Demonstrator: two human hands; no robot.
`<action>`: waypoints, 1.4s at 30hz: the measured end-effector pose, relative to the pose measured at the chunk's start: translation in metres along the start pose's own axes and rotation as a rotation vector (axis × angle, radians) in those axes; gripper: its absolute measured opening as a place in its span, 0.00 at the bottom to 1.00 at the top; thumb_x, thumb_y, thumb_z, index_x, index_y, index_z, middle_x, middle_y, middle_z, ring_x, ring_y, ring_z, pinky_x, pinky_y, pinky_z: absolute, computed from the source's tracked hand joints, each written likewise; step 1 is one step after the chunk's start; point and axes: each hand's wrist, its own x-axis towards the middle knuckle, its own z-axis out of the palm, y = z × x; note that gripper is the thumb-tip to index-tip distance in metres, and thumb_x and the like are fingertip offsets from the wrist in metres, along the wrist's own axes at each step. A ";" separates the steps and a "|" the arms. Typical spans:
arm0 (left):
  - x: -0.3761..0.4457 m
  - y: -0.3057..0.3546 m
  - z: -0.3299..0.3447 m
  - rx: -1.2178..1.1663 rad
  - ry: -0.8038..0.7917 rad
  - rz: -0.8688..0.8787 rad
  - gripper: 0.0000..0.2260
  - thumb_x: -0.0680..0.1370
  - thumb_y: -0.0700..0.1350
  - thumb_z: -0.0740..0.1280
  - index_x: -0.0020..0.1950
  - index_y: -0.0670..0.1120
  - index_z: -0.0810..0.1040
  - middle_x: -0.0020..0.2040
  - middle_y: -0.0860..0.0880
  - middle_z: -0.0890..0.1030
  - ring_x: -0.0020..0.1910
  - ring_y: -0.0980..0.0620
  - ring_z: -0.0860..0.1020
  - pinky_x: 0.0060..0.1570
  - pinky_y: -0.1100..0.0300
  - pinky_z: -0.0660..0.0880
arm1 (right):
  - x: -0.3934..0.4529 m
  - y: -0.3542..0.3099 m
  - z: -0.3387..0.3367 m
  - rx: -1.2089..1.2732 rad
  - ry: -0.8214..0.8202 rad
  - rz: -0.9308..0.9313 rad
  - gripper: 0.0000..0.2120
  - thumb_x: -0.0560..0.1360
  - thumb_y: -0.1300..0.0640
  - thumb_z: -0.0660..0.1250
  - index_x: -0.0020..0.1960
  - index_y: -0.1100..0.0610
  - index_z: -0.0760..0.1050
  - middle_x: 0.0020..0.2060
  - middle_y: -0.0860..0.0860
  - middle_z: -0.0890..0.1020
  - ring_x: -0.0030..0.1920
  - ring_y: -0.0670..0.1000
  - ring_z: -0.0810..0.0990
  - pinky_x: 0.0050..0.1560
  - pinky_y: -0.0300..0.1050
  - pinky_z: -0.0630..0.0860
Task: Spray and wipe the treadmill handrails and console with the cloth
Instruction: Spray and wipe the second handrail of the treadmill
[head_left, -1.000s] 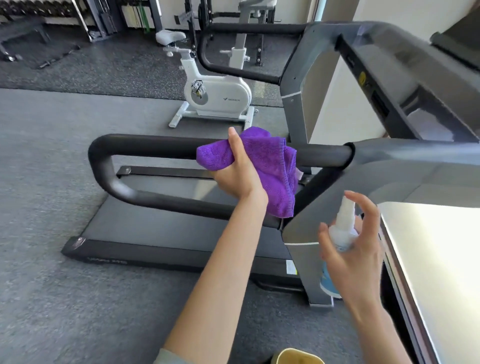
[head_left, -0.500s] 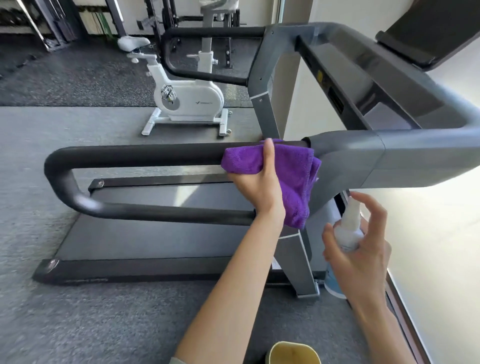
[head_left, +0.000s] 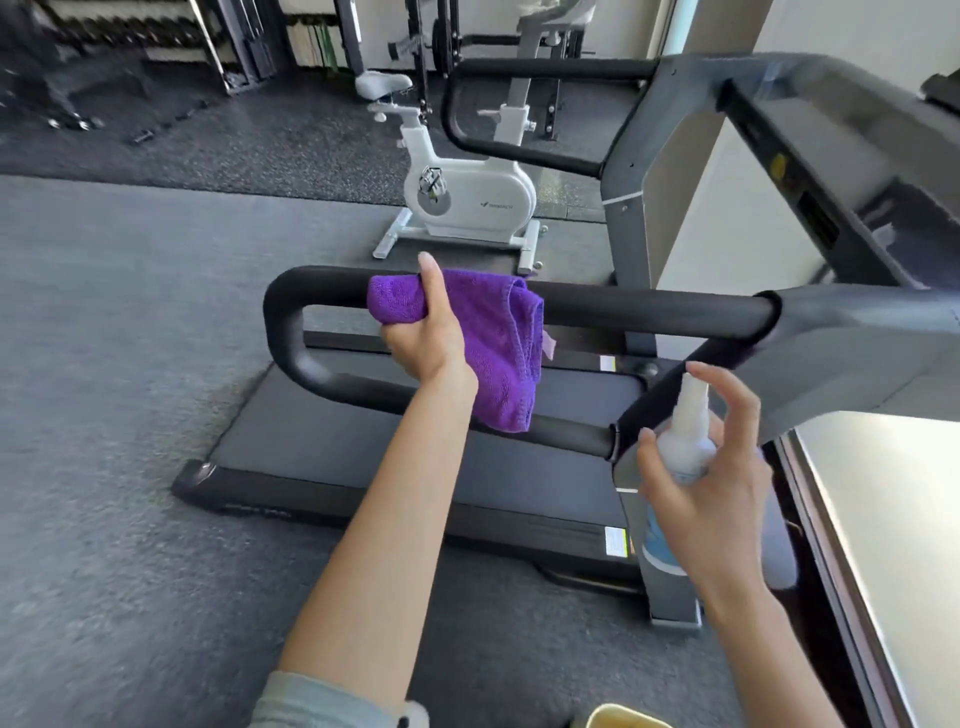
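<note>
Left hand (head_left: 425, 338) gripping purple cloth (head_left: 498, 343) over handrail (head_left: 649, 307), right hand (head_left: 711, 493) holding spray bottle (head_left: 685, 441)

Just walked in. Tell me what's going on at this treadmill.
A person is cleaning the treadmill. The left hand grips a purple cloth wrapped over the near handrail's top bar, towards its curved end. The right hand holds a white spray bottle upright beside the handrail's lower bar, index finger raised near the nozzle. A white exercise bike stands behind.

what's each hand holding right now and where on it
The left hand grips the cloth by its bunched left end, pressed onto the handrail. The right hand holds the spray bottle around its body.
</note>
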 end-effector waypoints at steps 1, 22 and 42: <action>0.009 0.006 -0.007 0.026 0.012 0.008 0.20 0.69 0.65 0.71 0.43 0.52 0.71 0.40 0.60 0.75 0.39 0.59 0.77 0.45 0.64 0.69 | 0.000 -0.004 0.006 0.007 -0.008 -0.004 0.29 0.73 0.66 0.70 0.64 0.41 0.64 0.34 0.51 0.75 0.31 0.48 0.73 0.34 0.32 0.69; -0.003 0.056 -0.017 1.040 -0.357 1.266 0.32 0.68 0.71 0.63 0.63 0.51 0.76 0.59 0.48 0.75 0.54 0.44 0.72 0.54 0.51 0.68 | 0.005 -0.015 0.040 0.041 -0.051 -0.011 0.31 0.73 0.66 0.70 0.63 0.37 0.64 0.38 0.55 0.77 0.29 0.51 0.72 0.34 0.45 0.74; 0.017 0.041 -0.008 1.363 -0.553 1.344 0.24 0.75 0.69 0.56 0.67 0.61 0.73 0.58 0.53 0.78 0.53 0.43 0.76 0.51 0.50 0.72 | 0.023 0.003 0.027 0.044 -0.021 0.017 0.32 0.73 0.67 0.70 0.63 0.36 0.63 0.41 0.55 0.78 0.30 0.50 0.72 0.35 0.38 0.73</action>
